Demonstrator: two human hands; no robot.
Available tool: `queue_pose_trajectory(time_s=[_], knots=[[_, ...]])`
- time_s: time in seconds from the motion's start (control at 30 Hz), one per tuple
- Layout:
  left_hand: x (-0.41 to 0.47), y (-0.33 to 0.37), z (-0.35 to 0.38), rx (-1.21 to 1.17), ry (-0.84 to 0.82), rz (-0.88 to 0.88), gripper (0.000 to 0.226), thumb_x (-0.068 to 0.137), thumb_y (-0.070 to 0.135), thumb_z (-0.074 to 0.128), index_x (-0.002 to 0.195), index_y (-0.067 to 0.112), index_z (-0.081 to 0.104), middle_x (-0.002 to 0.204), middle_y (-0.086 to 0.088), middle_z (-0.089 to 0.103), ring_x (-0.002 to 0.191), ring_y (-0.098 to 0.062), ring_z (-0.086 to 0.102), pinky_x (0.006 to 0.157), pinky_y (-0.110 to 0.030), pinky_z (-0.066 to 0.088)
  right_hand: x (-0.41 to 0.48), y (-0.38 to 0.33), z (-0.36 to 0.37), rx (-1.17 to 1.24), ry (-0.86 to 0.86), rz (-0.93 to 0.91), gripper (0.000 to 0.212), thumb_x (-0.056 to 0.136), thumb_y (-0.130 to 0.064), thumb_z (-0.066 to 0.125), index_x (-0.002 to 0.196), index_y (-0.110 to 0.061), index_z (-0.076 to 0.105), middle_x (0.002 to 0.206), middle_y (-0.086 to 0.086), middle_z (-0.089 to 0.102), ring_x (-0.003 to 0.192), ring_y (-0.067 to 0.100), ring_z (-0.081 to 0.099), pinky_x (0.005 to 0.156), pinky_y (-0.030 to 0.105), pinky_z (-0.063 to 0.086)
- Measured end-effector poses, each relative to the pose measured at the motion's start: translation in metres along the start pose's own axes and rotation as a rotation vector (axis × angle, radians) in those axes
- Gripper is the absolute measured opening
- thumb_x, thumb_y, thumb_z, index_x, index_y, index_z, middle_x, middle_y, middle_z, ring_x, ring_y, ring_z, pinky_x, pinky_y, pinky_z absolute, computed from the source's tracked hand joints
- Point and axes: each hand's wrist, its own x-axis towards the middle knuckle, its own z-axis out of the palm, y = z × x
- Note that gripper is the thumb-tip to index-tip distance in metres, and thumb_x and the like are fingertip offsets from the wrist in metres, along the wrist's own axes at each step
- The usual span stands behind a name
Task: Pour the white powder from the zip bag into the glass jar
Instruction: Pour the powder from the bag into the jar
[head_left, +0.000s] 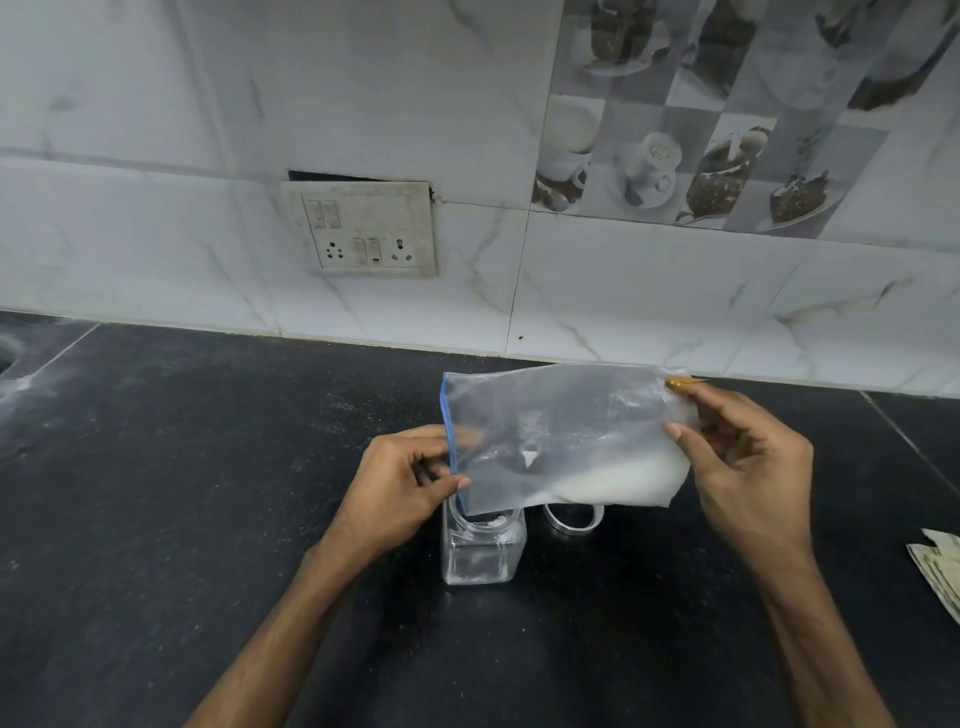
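Crinkled clear zip bag (561, 431), pinched by both hands' fingers (675, 430), tilts over square glass jar (480, 551).

The clear, frosted plastic zip bag (561, 431) carried a blue seal strip along its left edge and white powder (618, 486) at its right. The square glass jar (480, 551) was colourless. The speckled black stone desk (182, 467) met far white wall tiles (649, 291) veined grey; further right, tiles (727, 114) bore brown-and-white cup pictures.
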Motion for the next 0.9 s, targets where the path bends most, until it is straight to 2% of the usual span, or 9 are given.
queue_pose_trajectory(time_s=[0.07,0.17,0.27,0.33,0.43,0.57,0.77,0.9], knots=[[0.0001,-0.0006,-0.0004,0.001,0.012,-0.001,0.059,0.074,0.0,0.085,0.103,0.05,0.07,0.106,0.034,0.07,0.061,-0.001,0.063,0.059,-0.008,0.049,-0.0001,-0.0015,0.0027,0.049,0.035,0.012,0.045,0.081,0.009,0.074,0.12,-0.013,0.067,0.117,0.001,0.071,0.105,0.008,0.069,0.09,0.016,0.054],[0.0002,0.0005,-0.002,-0.002,0.031,0.004,0.061,0.074,-0.001,0.085,0.103,0.05,0.069,0.101,0.04,0.069,0.06,0.002,0.063,0.059,-0.006,0.048,-0.0001,-0.0038,0.0064,0.101,0.101,0.025,0.041,0.081,0.009,0.075,0.115,-0.012,0.066,0.11,-0.012,0.069,0.097,0.001,0.07,0.084,0.014,0.055],[-0.0002,0.0004,-0.0013,-0.009,0.032,0.006,0.058,0.073,-0.002,0.085,0.108,0.041,0.071,0.094,0.037,0.071,0.06,0.003,0.064,0.058,-0.004,0.048,0.0027,-0.0045,0.0087,0.145,0.152,0.05,0.038,0.079,0.006,0.078,0.103,-0.02,0.064,0.095,-0.02,0.07,0.088,0.0,0.07,0.081,0.014,0.056],[-0.001,-0.0006,0.0002,-0.023,0.033,-0.012,0.056,0.072,-0.003,0.086,0.112,0.033,0.072,0.091,0.037,0.07,0.058,0.004,0.065,0.059,-0.004,0.049,0.0033,-0.0035,0.0097,0.11,0.139,0.044,0.032,0.079,0.006,0.078,0.098,-0.017,0.064,0.09,-0.024,0.07,0.085,-0.003,0.069,0.079,0.012,0.055],[-0.0015,-0.0027,0.0019,-0.062,0.035,-0.037,0.054,0.071,-0.003,0.086,0.11,0.031,0.073,0.09,0.029,0.073,0.058,0.002,0.066,0.061,-0.008,0.052,0.0054,0.0011,0.0076,0.074,0.155,0.024,0.021,0.08,0.011,0.076,0.09,-0.006,0.071,0.081,-0.021,0.071,0.082,-0.004,0.069,0.079,0.012,0.054],[-0.0014,-0.003,0.0041,-0.068,0.019,-0.046,0.053,0.072,-0.004,0.085,0.113,0.028,0.073,0.098,0.018,0.073,0.058,0.002,0.064,0.063,-0.01,0.054,0.0042,-0.0021,0.0058,0.002,0.137,-0.016,0.027,0.08,0.009,0.075,0.102,-0.007,0.073,0.096,-0.005,0.071,0.09,-0.004,0.069,0.085,0.013,0.055],[-0.0003,-0.0029,0.0058,-0.058,-0.003,-0.058,0.047,0.072,-0.004,0.085,0.111,0.021,0.076,0.1,0.015,0.075,0.058,0.002,0.065,0.062,-0.011,0.054,0.0036,-0.0043,0.0034,-0.015,0.149,-0.035,0.03,0.081,0.009,0.075,0.106,-0.008,0.071,0.098,-0.008,0.071,0.092,-0.003,0.07,0.089,0.018,0.056],[0.0016,-0.0034,0.0059,-0.052,-0.016,-0.067,0.046,0.073,-0.005,0.085,0.111,0.02,0.077,0.109,0.011,0.075,0.059,-0.001,0.066,0.062,-0.014,0.056,0.0019,-0.0041,0.0023,-0.034,0.131,-0.044,0.03,0.081,0.01,0.075,0.105,-0.008,0.071,0.097,-0.008,0.07,0.091,-0.005,0.069,0.088,0.016,0.055]])
